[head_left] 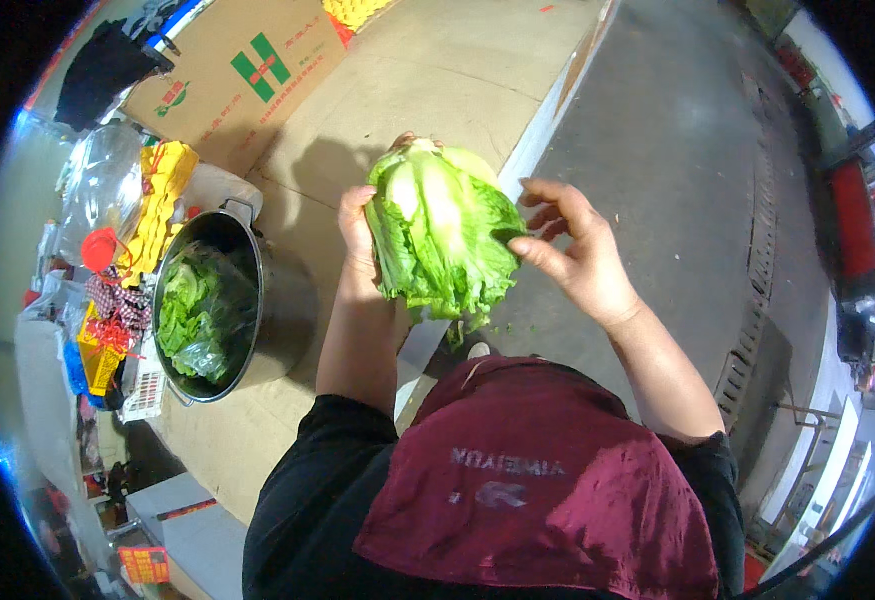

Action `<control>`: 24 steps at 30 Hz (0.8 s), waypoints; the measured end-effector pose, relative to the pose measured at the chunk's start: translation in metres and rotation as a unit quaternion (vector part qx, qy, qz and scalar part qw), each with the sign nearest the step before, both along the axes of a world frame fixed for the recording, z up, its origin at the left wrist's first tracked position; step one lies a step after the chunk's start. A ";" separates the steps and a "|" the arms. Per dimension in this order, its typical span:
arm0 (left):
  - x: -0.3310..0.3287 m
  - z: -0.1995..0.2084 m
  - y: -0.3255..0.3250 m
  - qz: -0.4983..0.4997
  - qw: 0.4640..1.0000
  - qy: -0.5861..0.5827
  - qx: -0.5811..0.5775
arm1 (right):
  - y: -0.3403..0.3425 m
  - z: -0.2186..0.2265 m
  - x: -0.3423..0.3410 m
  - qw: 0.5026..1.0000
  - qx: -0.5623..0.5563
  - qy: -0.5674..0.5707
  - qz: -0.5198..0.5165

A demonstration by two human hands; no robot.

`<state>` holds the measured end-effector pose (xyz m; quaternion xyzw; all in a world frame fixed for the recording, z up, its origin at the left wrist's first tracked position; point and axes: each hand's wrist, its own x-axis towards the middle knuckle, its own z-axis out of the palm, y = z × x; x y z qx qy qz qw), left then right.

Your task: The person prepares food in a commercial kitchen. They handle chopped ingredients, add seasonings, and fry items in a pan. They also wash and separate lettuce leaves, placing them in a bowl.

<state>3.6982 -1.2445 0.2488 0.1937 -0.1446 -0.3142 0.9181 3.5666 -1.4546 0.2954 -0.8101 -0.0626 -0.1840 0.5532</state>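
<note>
A person in a maroon apron (547, 480) and black short sleeves holds up a head of lettuce (444, 225) in front of the body, above the edge of a tan table (457, 75). The left hand (359, 232) grips the lettuce from its left side, thumb at the near face and fingertips showing by the pale stem end, which points away from the wearer; the loose green leaf tips hang toward the apron. The right hand (572, 240) is spread, thumb and fingers well parted, at the right edge of the leaves; whether the thumb touches them cannot be told.

To the left, a deep metal pot (282, 310) stands on the table with more green leaves (189, 320) and a clear plastic bag (202, 358) inside. Beyond it are a bumpy yellow tray (165, 200) and a cardboard box (242, 80) printed in green and red. On the right runs a grey floor (657, 130) with a slotted drain cover (757, 260); small green scraps (497, 328) show below the lettuce.
</note>
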 end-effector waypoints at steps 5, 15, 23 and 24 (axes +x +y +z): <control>0.000 0.003 -0.005 -0.013 0.998 0.036 0.056 | -0.001 0.007 -0.007 0.984 -0.178 0.023 0.001; 0.027 -0.010 0.003 0.086 0.993 0.056 0.062 | -0.026 -0.032 -0.042 0.891 -0.262 0.271 0.252; 0.019 -0.002 -0.003 0.146 0.983 0.015 0.111 | 0.021 -0.022 -0.032 0.945 -0.255 0.076 0.192; 0.017 -0.001 -0.002 0.147 0.983 0.006 0.112 | 0.022 -0.017 -0.030 0.959 -0.200 0.134 0.152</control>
